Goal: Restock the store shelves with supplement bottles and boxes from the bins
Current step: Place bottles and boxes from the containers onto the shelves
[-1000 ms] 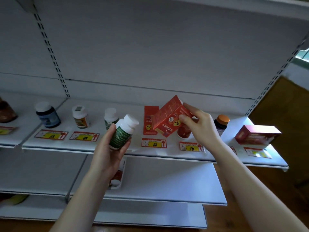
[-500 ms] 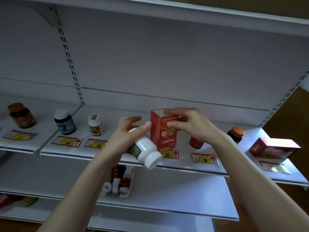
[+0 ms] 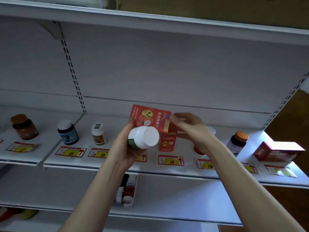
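While the white metal shelf (image 3: pixel 153 166) carries an upright red carton (image 3: pixel 167 143), my right hand (image 3: pixel 192 129) pinches the red cardboard box (image 3: pixel 150 118) in the air just above it, and my left hand (image 3: pixel 123 149) curls its fingers round the white plastic bottle (image 3: pixel 143 137) just below that box.

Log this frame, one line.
left hand: grips white bottle | right hand: pinches red box | status: neither on shelf yet

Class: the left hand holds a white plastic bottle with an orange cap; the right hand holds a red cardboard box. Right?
No. In the head view the white plastic bottle in the left hand has a white cap. The right hand holds the red cardboard box.
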`<state>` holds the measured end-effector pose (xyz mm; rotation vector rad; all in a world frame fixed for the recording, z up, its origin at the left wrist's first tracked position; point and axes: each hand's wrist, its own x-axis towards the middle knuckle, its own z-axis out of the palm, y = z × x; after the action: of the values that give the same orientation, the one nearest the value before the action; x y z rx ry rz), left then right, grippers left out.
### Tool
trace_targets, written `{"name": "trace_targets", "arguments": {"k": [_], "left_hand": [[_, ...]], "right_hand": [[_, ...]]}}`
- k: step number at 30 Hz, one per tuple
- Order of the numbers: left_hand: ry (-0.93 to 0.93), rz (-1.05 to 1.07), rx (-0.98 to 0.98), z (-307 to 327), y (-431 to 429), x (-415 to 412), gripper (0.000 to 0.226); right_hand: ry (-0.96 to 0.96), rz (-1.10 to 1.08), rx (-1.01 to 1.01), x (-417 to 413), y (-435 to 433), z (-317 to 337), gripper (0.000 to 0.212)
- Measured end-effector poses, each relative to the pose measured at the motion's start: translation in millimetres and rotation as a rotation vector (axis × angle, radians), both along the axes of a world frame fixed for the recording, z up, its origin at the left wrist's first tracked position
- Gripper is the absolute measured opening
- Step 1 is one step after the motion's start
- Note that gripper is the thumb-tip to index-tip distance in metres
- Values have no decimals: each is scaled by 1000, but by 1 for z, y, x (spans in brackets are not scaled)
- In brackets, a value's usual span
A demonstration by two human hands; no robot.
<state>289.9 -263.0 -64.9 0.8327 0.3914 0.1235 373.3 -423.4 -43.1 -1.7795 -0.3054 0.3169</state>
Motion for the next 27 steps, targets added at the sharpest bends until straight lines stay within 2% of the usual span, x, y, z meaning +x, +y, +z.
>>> {"name": "trace_targets", "arguments": {"k": [3, 9, 11, 14, 16, 19, 20, 23, 27], "left_hand": [[-17, -27, -102, 1, -6, 5, 28], [16, -69, -166, -1, -14, 15, 30], [53, -79, -225, -3, -14, 15, 34], [69, -61, -372, -9, -6, 14, 48], [18, -86, -417, -12, -1, 11, 58], [-107, -105, -487, -20, 6, 11, 95], [-127, -103, -499, -22, 7, 12, 100], [-121, -77, -478, -28, 6, 14, 90], [-91, -85, -379, -38, 4, 14, 60]], "right_hand": [[160, 15, 122, -2, 0, -5, 39], [37, -96, 182, 0, -2, 6, 21], [-78, -190, 115, 5, -8, 14, 25], [-266, -226, 30, 14, -28, 34, 15], [-347, -162, -73, 20, -44, 49, 24], [-405, 26, -379, 26, -67, 69, 36], [-408, 74, -456, 28, -71, 72, 37], [-408, 175, -595, 32, -70, 66, 43], [-448, 278, -762, 42, -62, 42, 46]]}}
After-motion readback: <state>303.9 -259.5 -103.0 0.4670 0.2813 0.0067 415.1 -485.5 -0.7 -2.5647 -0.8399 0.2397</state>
